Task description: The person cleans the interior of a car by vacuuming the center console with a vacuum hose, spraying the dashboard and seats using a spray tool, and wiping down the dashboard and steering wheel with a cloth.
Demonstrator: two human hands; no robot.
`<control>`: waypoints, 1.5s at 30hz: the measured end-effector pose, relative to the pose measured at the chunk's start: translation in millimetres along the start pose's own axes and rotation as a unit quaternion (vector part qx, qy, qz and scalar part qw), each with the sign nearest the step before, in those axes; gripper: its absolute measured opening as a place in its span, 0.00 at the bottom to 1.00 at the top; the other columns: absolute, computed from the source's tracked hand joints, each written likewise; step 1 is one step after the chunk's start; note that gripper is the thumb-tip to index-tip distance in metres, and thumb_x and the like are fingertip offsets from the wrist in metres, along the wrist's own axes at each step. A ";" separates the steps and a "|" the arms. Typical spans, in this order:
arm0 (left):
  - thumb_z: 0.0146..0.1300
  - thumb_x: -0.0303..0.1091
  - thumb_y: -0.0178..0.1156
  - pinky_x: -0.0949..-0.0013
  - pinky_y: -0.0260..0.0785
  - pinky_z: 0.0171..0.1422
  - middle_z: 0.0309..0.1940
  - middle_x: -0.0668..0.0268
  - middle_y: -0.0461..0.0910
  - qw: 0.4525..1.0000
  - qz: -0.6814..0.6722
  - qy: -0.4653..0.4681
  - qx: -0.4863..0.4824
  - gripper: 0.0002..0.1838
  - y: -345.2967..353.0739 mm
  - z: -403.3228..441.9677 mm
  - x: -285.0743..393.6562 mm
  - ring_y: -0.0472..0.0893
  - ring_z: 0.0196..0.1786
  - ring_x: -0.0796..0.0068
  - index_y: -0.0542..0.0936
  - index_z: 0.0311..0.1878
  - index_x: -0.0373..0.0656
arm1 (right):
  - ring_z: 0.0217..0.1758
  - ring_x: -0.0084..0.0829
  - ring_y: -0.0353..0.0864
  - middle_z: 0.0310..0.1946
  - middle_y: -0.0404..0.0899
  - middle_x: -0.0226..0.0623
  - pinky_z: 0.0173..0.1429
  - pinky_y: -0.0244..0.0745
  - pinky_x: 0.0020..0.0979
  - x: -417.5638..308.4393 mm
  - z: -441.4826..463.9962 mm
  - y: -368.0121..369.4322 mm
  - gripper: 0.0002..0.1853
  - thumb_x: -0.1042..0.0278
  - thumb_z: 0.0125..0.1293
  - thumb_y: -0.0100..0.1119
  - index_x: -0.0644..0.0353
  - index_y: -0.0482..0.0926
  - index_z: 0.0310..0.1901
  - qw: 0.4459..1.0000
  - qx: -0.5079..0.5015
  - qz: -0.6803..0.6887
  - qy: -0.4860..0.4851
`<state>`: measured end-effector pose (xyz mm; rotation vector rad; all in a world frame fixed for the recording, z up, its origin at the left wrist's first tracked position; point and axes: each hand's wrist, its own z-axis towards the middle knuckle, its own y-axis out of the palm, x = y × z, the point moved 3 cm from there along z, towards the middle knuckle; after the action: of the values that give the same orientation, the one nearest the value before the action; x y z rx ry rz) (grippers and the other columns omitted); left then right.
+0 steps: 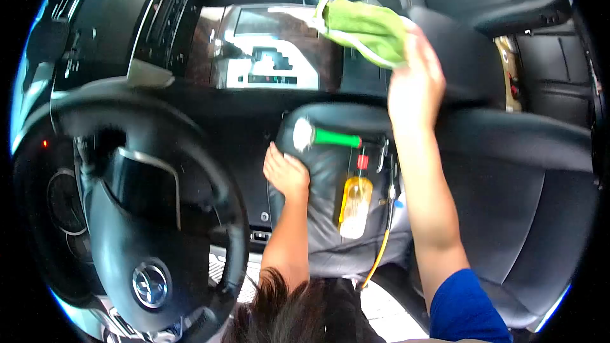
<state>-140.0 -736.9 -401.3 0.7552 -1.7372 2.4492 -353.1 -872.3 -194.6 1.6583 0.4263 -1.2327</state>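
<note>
The right hand (419,67) gripped a green cloth (365,28); the left hand (288,173) lay flat on the near seat (321,184); work seemed unfinished.

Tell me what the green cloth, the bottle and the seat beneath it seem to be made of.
Green cloth: matte fabric, perhaps microfiber, soft and bunched in the right hand.
Bottle: probably glossy plastic; its yellow body looks see-through, so glass isn't excluded.
Seat: black leather or imitation, smooth, with sheen and wrinkles.
</note>
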 end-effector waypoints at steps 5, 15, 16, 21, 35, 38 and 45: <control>0.67 0.34 0.46 0.54 0.60 0.65 0.58 0.50 0.72 0.999 -0.052 0.008 -0.004 0.22 -23.1 -4.9 5.7 0.71 0.61 0.53 0.69 0.63 0.36 | 0.63 0.35 0.69 0.56 0.72 0.33 0.69 0.61 0.47 -127.4 -208.5 -26.2 0.11 0.72 0.71 0.48 0.46 0.65 0.51 0.996 -0.055 0.033 -0.056; 0.69 0.48 0.53 0.63 0.69 0.56 0.45 0.61 0.78 0.621 -0.672 -0.322 -0.243 0.24 -213.4 -158.6 -51.5 0.77 0.48 0.68 0.72 0.57 0.37 | 0.54 0.33 0.72 0.51 0.69 0.48 0.61 0.64 0.33 -140.3 -396.0 -27.6 0.16 0.83 0.62 0.54 0.66 0.70 0.52 0.942 -0.242 0.012 0.233; 0.69 0.47 0.54 0.62 0.66 0.64 0.51 0.58 0.77 0.540 -0.659 -0.429 -0.300 0.25 -250.3 -188.8 -49.5 0.75 0.56 0.65 0.71 0.60 0.37 | 0.57 0.36 0.70 0.53 0.68 0.49 0.63 0.63 0.34 -142.1 -393.0 -14.2 0.18 0.82 0.62 0.54 0.66 0.69 0.54 0.941 -0.294 -0.011 0.170; 0.69 0.45 0.52 0.63 0.63 0.67 0.55 0.58 0.73 0.490 -0.645 -0.500 -0.306 0.25 -361.0 -223.2 -80.5 0.72 0.59 0.65 0.68 0.62 0.36 | 0.54 0.33 0.74 0.49 0.73 0.43 0.59 0.67 0.31 -136.6 -426.1 15.7 0.19 0.83 0.60 0.54 0.64 0.72 0.55 0.860 -0.466 -0.035 0.204; 0.71 0.39 0.46 0.64 0.53 0.73 0.64 0.57 0.64 0.891 -0.418 -0.161 -0.074 0.25 -541.6 -6.7 -135.4 0.63 0.68 0.65 0.62 0.67 0.35 | 0.50 0.37 0.76 0.48 0.76 0.44 0.54 0.72 0.34 117.5 -241.5 -12.8 0.15 0.65 0.65 0.56 0.61 0.73 0.51 0.938 -0.042 -0.345 -0.014; 0.72 0.38 0.44 0.65 0.51 0.74 0.66 0.57 0.62 0.953 -0.293 -0.038 -0.065 0.26 -557.6 88.4 -120.2 0.61 0.69 0.65 0.61 0.68 0.35 | 0.55 0.50 0.71 0.46 0.75 0.50 0.63 0.63 0.42 158.9 -196.5 -7.5 0.17 0.68 0.60 0.56 0.63 0.72 0.50 0.830 0.022 -0.542 -0.129; 0.73 0.35 0.41 0.65 0.47 0.77 0.71 0.57 0.57 0.953 0.025 0.265 -0.147 0.26 -539.7 290.2 -72.3 0.56 0.74 0.65 0.58 0.71 0.35 | 0.60 0.53 0.66 0.51 0.69 0.54 0.69 0.58 0.47 193.7 -196.4 -11.6 0.14 0.73 0.59 0.56 0.65 0.70 0.46 0.771 0.068 -0.603 -0.193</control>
<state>195.2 -780.9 114.8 0.0148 -1.8323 2.0724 -177.7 -750.1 -369.2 1.0784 1.2650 -2.5212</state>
